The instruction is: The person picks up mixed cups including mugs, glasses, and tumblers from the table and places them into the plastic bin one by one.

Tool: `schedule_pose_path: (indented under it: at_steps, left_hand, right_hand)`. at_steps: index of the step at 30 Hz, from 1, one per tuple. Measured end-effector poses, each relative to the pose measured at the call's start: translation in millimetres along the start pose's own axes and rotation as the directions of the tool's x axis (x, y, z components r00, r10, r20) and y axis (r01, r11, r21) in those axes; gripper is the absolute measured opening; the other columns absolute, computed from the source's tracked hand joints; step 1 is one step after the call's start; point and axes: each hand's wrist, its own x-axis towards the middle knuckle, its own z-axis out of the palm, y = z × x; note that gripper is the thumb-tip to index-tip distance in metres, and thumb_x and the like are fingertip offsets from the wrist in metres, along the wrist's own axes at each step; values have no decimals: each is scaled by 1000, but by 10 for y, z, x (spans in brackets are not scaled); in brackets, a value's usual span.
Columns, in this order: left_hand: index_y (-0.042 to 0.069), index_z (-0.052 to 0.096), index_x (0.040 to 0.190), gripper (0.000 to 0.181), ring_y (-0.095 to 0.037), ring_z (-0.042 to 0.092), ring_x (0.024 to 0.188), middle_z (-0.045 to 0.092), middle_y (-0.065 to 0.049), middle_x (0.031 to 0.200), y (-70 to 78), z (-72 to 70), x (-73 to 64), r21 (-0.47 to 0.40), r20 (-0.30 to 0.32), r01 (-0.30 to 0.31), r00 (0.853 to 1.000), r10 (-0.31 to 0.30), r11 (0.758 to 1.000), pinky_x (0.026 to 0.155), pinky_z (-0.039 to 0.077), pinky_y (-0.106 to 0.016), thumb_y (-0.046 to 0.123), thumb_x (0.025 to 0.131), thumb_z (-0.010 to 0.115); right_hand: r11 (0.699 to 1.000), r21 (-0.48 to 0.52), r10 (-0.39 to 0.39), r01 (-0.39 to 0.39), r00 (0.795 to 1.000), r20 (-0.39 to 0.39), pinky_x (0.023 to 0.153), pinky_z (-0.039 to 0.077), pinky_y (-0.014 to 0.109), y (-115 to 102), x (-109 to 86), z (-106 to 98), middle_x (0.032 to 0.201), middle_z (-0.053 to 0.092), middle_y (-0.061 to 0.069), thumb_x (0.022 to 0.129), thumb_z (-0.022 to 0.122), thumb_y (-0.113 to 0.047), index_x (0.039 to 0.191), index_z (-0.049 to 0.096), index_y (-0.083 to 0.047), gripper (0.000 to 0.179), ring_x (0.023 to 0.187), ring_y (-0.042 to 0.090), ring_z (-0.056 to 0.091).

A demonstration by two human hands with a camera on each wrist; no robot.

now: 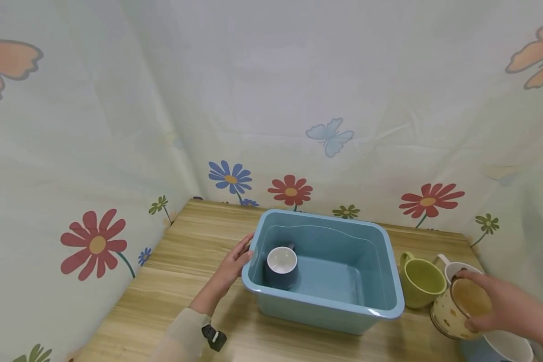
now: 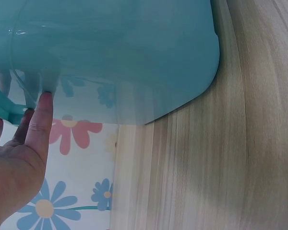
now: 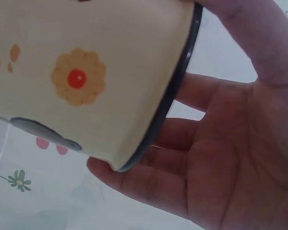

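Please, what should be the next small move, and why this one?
Probably the right grip should carry the patterned mug over the green mug into the blue bin, beside the dark mug. This grip already holds the patterned mug by its rim, the left grip touches the bin's side, and bare bin floor shows.

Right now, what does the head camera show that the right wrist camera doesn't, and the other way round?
Only the head view shows the blue tub, the dark mug inside it, the green cup and the left hand touching the tub.

Only the right wrist view shows the red-centred biscuit print and the palm.

Both show the right hand holding the cream cup, with the flower-printed backdrop behind.
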Motion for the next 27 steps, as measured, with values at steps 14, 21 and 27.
schedule_pose_path:
  at_steps: [14, 21, 27]
  left_hand:
    - [22, 31, 162, 61, -46, 46, 144, 36, -22, 164, -38, 2, 22, -3, -11, -9, 1000, 9, 1000, 104, 53, -56, 32, 105, 50]
    - [19, 30, 162, 60, -46, 47, 143, 35, -24, 164, -22, 5, 18, 7, -6, -16, 1000, 16, 1000, 104, 53, -54, 30, 106, 49]
    - [21, 31, 162, 59, -45, 47, 144, 36, -22, 165, -29, 6, 18, 6, -10, -4, 1000, 4, 1000, 104, 54, -53, 31, 106, 48]
  right_hand:
    - [998, -59, -14, 10, 998, -68, 81, 54, 63, -116, -1, -206, 117, 64, 39, 62, 93, -21, 128, 56, 13, 84, 102, 51, 63]
    - [995, -100, -26, 18, 996, -81, 77, 55, 61, -190, -25, -340, 113, 62, 42, 61, 93, -18, 127, 55, 13, 82, 98, 52, 63]
    - [992, -110, -63, 53, 995, -83, 75, 56, 58, -213, 8, -434, 114, 64, 38, 60, 94, -18, 126, 56, 11, 81, 96, 47, 64]
